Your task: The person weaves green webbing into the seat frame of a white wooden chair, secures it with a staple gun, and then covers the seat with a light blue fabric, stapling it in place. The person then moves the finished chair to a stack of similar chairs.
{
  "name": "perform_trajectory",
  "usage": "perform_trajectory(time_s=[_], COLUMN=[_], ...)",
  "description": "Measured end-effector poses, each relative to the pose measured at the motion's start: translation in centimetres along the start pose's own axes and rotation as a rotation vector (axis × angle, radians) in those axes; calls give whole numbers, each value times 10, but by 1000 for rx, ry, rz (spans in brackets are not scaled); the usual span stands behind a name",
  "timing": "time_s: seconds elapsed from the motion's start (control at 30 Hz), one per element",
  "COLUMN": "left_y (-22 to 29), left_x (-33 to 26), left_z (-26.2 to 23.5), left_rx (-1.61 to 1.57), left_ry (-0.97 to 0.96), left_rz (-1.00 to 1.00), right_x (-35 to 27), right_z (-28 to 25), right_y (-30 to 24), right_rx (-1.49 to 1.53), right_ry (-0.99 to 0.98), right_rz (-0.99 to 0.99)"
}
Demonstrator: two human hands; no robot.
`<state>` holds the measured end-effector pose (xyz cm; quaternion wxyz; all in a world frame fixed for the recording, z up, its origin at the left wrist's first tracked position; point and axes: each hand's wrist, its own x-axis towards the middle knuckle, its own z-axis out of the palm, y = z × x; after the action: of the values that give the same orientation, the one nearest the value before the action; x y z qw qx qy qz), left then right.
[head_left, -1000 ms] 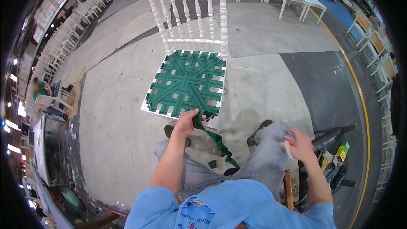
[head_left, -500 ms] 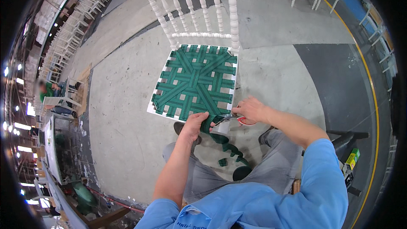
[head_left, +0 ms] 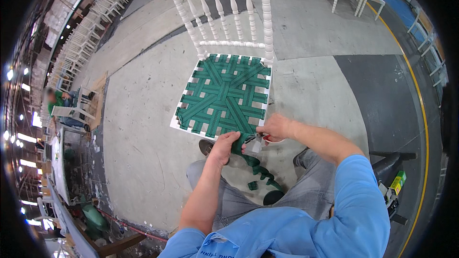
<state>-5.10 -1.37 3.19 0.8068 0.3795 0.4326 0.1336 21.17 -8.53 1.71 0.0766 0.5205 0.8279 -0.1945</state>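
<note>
A white chair with turned spindles stands before me, its seat woven with green webbing, two bands of which cross diagonally. At the seat's near right corner, my left hand pinches a loose green strap, whose tail trails down in curls to a dark green roll on the floor. My right hand is closed around scissors with red handles. Its fingertips are at the seat corner, beside the strap; the blades are partly hidden and blurred.
A small green webbing scrap lies on the floor between my feet. To my right is a black stool with a green and yellow box. Rows of white chairs line the left, where another person sits.
The chair appears slightly lower and further right. My right hand has come closer to the seat corner, and the scissors have turned from lying across the strap to beneath my fingers.
</note>
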Motion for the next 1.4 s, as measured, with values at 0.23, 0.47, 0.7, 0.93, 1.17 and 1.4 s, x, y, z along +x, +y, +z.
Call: perform_trajectory(time_s=[0.23, 0.47, 0.7, 0.93, 1.17, 1.4], left_y=[-73, -192, -122, -90, -116, -172], left_x=[-62, -81, -31, -4, 5, -23], left_z=[24, 76, 15, 3, 17, 61], left_rx=[99, 936, -47, -523, -592, -928], left_ry=[-86, -295, -25, 336, 336, 175], left_rz=[-6, -157, -228, -84, -2, -62], right_x=[-95, -294, -447, -528, -570, -555], right_z=[20, 58, 169, 245, 280, 274], right_y=[-15, -73, -210, -308, -300, -289], right_rx=[402, 650, 534, 496, 455, 285], right_ry=[459, 881, 1013, 892, 747, 684], right_rz=[404, 1086, 1544, 2219, 2393, 2260])
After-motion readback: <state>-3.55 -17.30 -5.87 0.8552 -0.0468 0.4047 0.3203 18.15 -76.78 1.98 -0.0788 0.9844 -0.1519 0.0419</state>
